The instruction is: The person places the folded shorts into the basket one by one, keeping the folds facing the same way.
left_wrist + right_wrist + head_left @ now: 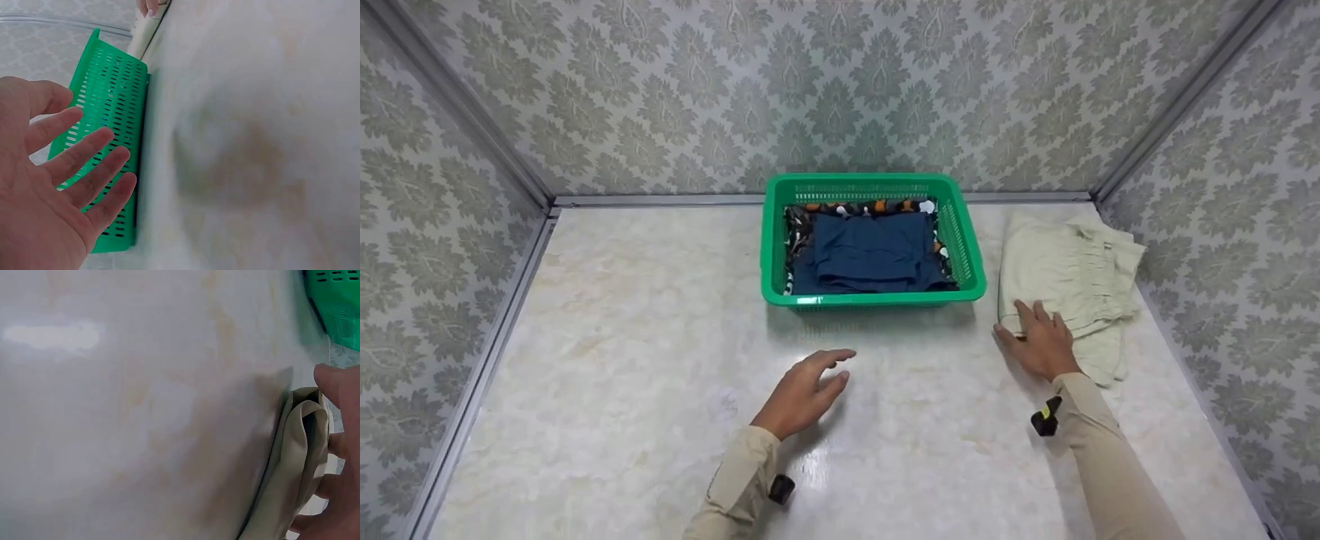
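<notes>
A pair of folded beige pants [1050, 262] with a gathered waistband lies on the table at the right, one flap sticking out toward the front. My right hand [1041, 346] rests on its near left corner, fingers spread over the cloth and thumb at the edge. In the right wrist view the folded layers [298, 455] show beside the fingers. My left hand [804, 394] hovers in front of the green basket [874, 298], holding nothing, its fingers loosely extended and apart. Inside the basket, a folded navy garment [870, 251] sits on a dark patterned cloth [799, 225] with orange and white spots.
The basket stands near the back wall [825, 97], in the middle of the pale marbled table [645, 337]. Patterned side panels with metal edge rails [487, 360] close off left and right. The pants lie near the right panel [1245, 262].
</notes>
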Motion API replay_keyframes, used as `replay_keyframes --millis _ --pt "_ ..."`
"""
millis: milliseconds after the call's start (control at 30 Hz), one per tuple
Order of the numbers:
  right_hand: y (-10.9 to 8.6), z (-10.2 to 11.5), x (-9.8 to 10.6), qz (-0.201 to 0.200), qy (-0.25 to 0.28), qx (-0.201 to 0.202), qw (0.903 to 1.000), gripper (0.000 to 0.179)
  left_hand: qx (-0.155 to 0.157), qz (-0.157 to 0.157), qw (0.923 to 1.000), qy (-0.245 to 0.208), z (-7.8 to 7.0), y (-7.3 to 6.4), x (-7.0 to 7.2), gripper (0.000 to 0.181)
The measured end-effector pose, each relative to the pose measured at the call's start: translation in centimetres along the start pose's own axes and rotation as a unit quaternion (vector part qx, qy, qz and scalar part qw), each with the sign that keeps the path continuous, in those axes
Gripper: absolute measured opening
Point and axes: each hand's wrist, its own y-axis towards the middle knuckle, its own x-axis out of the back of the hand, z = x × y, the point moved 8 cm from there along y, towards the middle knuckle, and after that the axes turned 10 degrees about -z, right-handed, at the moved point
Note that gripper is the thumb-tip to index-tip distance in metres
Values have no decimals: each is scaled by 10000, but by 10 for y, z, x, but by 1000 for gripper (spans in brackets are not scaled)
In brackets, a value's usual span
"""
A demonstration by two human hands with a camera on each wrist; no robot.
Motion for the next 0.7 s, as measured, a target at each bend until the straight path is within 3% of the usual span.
replay_keyframes --millis 367,700 --pt "-5 18 8 499 -653 467 9955 80 -73 -13 9997 -250 7 -7 1 36" --pt "-20 31 10 751 -144 774 9941 49 -71 120 9995 -268 8 -8 -6 34"
